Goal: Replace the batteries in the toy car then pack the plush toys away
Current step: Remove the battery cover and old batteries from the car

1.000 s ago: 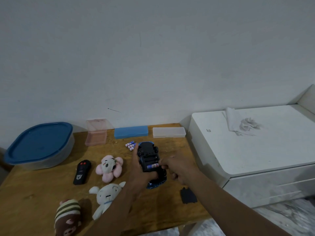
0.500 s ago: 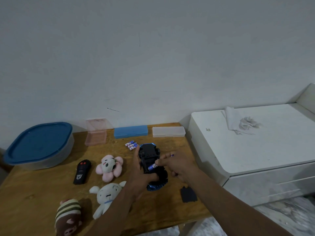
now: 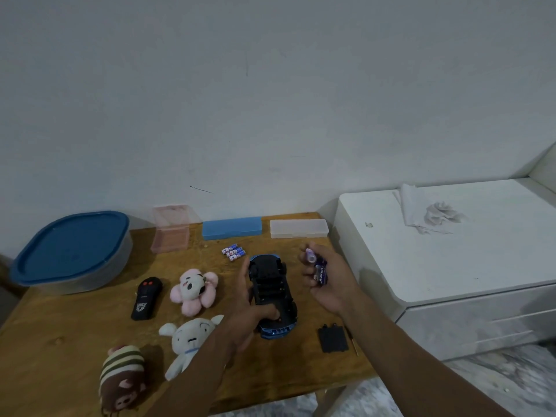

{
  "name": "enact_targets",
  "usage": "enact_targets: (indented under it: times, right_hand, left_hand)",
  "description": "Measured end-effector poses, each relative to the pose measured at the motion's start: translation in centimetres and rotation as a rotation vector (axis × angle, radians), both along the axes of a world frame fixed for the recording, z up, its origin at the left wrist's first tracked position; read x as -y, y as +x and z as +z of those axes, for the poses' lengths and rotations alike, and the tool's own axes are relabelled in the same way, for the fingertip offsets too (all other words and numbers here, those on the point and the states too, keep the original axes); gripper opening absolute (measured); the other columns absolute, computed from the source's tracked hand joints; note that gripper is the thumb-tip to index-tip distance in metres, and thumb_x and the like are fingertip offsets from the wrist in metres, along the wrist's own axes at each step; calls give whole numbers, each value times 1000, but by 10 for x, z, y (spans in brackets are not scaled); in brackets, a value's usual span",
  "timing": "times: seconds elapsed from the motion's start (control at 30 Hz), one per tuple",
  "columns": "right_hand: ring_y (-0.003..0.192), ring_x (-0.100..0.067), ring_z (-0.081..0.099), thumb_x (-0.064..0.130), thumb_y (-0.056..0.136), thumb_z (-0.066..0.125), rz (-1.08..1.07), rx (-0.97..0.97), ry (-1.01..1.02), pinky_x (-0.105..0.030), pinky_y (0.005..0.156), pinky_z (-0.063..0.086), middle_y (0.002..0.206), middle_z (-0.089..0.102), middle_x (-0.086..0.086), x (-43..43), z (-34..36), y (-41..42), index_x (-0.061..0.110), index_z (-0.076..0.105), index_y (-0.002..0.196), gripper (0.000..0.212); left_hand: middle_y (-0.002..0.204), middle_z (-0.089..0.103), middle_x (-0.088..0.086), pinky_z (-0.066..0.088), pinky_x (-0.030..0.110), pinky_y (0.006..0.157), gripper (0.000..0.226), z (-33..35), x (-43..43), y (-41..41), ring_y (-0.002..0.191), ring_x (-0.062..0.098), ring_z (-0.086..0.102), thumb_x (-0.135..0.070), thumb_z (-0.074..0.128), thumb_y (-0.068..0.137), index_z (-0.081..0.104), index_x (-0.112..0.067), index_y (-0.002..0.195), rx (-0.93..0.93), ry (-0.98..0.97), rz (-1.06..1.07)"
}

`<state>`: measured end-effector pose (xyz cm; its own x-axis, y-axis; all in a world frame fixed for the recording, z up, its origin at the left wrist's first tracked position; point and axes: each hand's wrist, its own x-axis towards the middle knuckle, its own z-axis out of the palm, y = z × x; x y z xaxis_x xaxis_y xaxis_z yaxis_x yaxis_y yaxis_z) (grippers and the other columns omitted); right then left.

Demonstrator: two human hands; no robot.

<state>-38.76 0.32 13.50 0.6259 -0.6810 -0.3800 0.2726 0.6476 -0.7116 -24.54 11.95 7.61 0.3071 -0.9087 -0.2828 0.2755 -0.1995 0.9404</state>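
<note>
Surface: wooden table (image 3: 75, 341), pale wall behind.
Toy car (image 3: 272, 291): belly-up, long axis pointing away from me.
Left hand (image 3: 249, 314): grips the car's near end.
Right hand (image 3: 334, 284): just right of the car, clutching purple batteries (image 3: 320, 270).
Loose batteries (image 3: 233, 251): just past the car's far-left corner.

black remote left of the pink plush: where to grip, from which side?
Probably from above, pinching the remote across its long sides at mid-body: it lies flat on the table, long axis pointing away from the camera, with the pink plush lying apart.
</note>
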Motion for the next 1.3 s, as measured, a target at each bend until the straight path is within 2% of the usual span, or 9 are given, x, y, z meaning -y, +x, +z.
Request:
enact_targets:
  times: [0.13, 0.27, 0.43, 0.57, 0.73, 0.83, 0.93, 1.1, 1.3]
  right_hand:
    - [50, -9, 47, 35, 92, 56, -34, 52, 137, -18, 40, 38, 66, 55, 1, 3, -7, 0, 16, 60, 78, 24]
    - [47, -8, 49, 36, 86, 66, -46, -61, 156, -19, 38, 40, 65, 56, 0, 3, -19, -4, 17, 57, 78, 22]
    - [45, -8, 48, 36, 82, 70, -86, -168, 189, -20, 38, 39, 58, 53, 2, 5, -33, -12, 18, 57, 73, 24]
    - [45, -8, 46, 35, 85, 67, -73, -225, 188, -21, 40, 38, 59, 52, 2, 7, -40, -21, 18, 57, 73, 23]
    - [44, -8, 47, 32, 85, 67, -60, -251, 253, -21, 40, 39, 58, 52, 1, 7, -52, -34, 17, 56, 74, 21]
    - [44, -8, 48, 32, 85, 66, -41, -262, 270, -20, 41, 40, 58, 53, 1, 8, -60, -41, 17, 57, 74, 21]
    - [45, -8, 47, 31, 85, 66, -29, -269, 276, -20, 42, 39, 58, 52, 1, 10, -63, -46, 17, 56, 73, 20]
    - [46, -9, 47, 31, 85, 66, -4, -302, 277, -20, 43, 40, 59, 52, 1, 16, -64, -48, 17, 56, 73, 20]
    - [48, -10, 48, 30, 85, 66, 56, -333, 283, -22, 43, 42, 60, 53, 0, 22, -66, -43, 16, 58, 75, 19]
  left_hand:
    - [127, 59, 11, 51, 56, 93, 120, -1, -1, -2, 113, 34, 60, 14, 66, 55, 20, -56, 141, 3, 27, -33]
    - [127, 60, 9, 53, 51, 92, 113, -2, -5, -4, 111, 31, 62, 20, 63, 62, 24, -49, 142, 10, 48, -56]
    - [125, 59, 3, 54, 44, 87, 117, -12, -10, -11, 111, 28, 60, 24, 59, 66, 15, -50, 145, 6, 123, -58]
    - [114, 60, 2, 55, 35, 75, 103, -16, -9, -22, 103, 24, 60, 28, 57, 66, 33, -52, 127, 23, 158, 2]
    - [119, 57, -6, 52, 43, 88, 108, -25, -5, -32, 110, 22, 56, 19, 65, 58, 29, -49, 134, 7, 263, 37]
    - [127, 57, -2, 49, 52, 97, 116, -28, -2, -40, 116, 25, 54, 9, 71, 47, 29, -42, 143, 51, 293, 36]
    - [123, 57, -4, 48, 50, 99, 101, -28, 4, -46, 114, 21, 53, 13, 70, 55, 39, -41, 134, 97, 304, 69]
    - [115, 65, -2, 52, 49, 92, 92, -28, 10, -48, 109, 21, 59, -10, 74, 50, 44, -38, 133, 272, 332, 23]
    - [113, 64, 3, 54, 43, 88, 86, -12, 7, -48, 103, 20, 59, -2, 74, 64, 39, -33, 136, 466, 435, -34]
